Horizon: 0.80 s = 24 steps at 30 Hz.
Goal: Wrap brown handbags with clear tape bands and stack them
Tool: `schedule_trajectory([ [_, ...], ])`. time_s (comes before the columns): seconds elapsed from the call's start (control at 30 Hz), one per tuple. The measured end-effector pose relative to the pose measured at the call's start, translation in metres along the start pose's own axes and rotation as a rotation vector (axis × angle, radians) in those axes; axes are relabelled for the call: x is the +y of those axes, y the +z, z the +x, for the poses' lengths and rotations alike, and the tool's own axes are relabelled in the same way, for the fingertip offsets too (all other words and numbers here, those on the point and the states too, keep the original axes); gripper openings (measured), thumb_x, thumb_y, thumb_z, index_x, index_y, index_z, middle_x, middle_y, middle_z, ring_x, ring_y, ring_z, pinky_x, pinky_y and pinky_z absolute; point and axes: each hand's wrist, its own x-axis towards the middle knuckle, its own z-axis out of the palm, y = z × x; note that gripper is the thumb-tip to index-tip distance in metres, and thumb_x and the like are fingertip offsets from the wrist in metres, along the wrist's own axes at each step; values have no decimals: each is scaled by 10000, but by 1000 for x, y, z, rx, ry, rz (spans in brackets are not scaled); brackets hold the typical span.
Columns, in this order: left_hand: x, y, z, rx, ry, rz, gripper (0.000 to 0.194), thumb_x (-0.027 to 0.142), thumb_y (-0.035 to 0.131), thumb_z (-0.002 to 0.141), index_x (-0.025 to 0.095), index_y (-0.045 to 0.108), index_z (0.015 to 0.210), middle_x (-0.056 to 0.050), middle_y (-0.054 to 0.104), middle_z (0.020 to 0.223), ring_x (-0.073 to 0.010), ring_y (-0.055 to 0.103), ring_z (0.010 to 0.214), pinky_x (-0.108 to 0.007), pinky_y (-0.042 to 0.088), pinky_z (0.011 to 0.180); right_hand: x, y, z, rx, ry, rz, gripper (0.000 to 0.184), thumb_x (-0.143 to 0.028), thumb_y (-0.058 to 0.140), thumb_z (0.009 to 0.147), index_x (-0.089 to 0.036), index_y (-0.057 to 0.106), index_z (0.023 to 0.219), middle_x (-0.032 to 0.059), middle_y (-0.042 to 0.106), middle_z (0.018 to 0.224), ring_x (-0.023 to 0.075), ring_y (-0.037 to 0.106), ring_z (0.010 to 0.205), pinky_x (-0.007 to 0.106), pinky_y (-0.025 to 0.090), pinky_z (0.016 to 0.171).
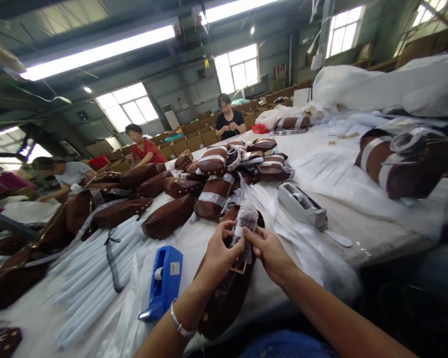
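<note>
A brown leather bag (pixel 224 313) lies on the table edge in front of me, with a gold metal buckle (pixel 239 268) showing below my fingers. Over it, a bundle in clear plastic wrap (pixel 248 217), which looks like the bag's strap, is pinched between both hands. My left hand (pixel 223 244) grips it from the left, thumb and fingers closed. From the right, my right hand (pixel 268 248) pinches the wrap with thumb and forefinger. A white band, perhaps tape, crosses the wrap between them. Left of my forearm stands a blue tape dispenser (pixel 166 281).
A grey tape dispenser (pixel 302 205) sits to the right. White foam-like tubes (pixel 97 278) lie at left. Brown bags (pixel 212 196) are piled beyond my hands; a wrapped bag (pixel 399 159) lies at right. Three co-workers sit or stand across the table, before cardboard boxes (pixel 194 141).
</note>
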Motion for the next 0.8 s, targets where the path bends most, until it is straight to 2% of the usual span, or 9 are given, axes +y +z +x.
schedule_trajectory([
  [0.13, 3, -5, 0, -24, 20, 57, 592, 403, 697, 836, 174, 487, 1340, -62, 750, 963, -209, 714, 884, -318, 558, 795, 6, 1, 11, 44, -12, 24, 460, -486, 885, 633, -128, 667, 821, -72, 485, 544, 22, 285, 436, 180, 259, 419],
  [0.2, 6, -12, 0, -15, 48, 72, 637, 438, 655, 874, 177, 442, 1415, -107, 725, 1148, -232, 695, 1044, -347, 546, 906, 5, 0, 16, 60, 8, 62, 458, -498, 887, 633, -133, 646, 769, -89, 429, 487, 25, 297, 428, 166, 277, 413],
  [0.27, 6, -22, -3, 30, 77, 100, 653, 483, 589, 913, 180, 405, 1461, -142, 631, 1346, -256, 635, 1194, -373, 524, 981, 2, -1, 19, 57, 48, 111, 468, -513, 891, 626, -142, 625, 731, -97, 399, 471, 21, 313, 422, 143, 296, 405],
  [0.33, 1, -33, -11, 65, 86, 185, 631, 525, 513, 945, 188, 415, 1469, -144, 559, 1437, -277, 569, 1288, -408, 494, 1039, -3, -5, 22, 33, 87, 132, 482, -553, 871, 641, -146, 642, 759, -67, 501, 549, 18, 403, 448, 119, 349, 417],
  [0.4, -8, -43, -24, 64, 73, 320, 617, 539, 481, 955, 203, 429, 1470, -130, 550, 1451, -288, 521, 1339, -450, 445, 1099, -7, -10, 25, -29, 106, 87, 485, -604, 806, 706, -161, 686, 862, -9, 643, 735, 45, 554, 546, 118, 422, 456],
  [0.47, -19, -47, -39, 61, 81, 470, 671, 517, 568, 915, 227, 396, 1495, -121, 520, 1481, -299, 489, 1366, -481, 406, 1134, -8, -18, 29, -103, 75, -67, 466, -593, 748, 777, -180, 709, 990, 38, 707, 909, 97, 656, 657, 144, 470, 478],
  [0.6, -32, -36, -61, 161, 166, 812, 914, 379, 812, 725, 250, 364, 1511, -135, 495, 1492, -361, 451, 1377, -550, 405, 1119, -1, -31, 37, -148, -112, -402, 441, -456, 724, 830, -183, 691, 1175, 50, 739, 852, 147, 682, 642, 218, 528, 520],
  [0.67, -29, -25, -60, 224, 216, 914, 927, 341, 826, 712, 238, 364, 1509, -142, 499, 1483, -365, 438, 1378, -559, 395, 1122, 4, -33, 36, -200, -141, -388, 489, -415, 715, 835, -194, 654, 1266, 61, 752, 932, 158, 691, 680, 251, 552, 571],
  [0.8, -7, -9, -33, 233, 250, 910, 935, 390, 803, 744, 222, 322, 1528, -165, 484, 1487, -355, 470, 1350, -516, 436, 1089, 8, -28, 28, -344, -43, -218, 587, -420, 707, 838, -214, 578, 1372, 108, 722, 1162, 167, 707, 753, 293, 571, 649],
])
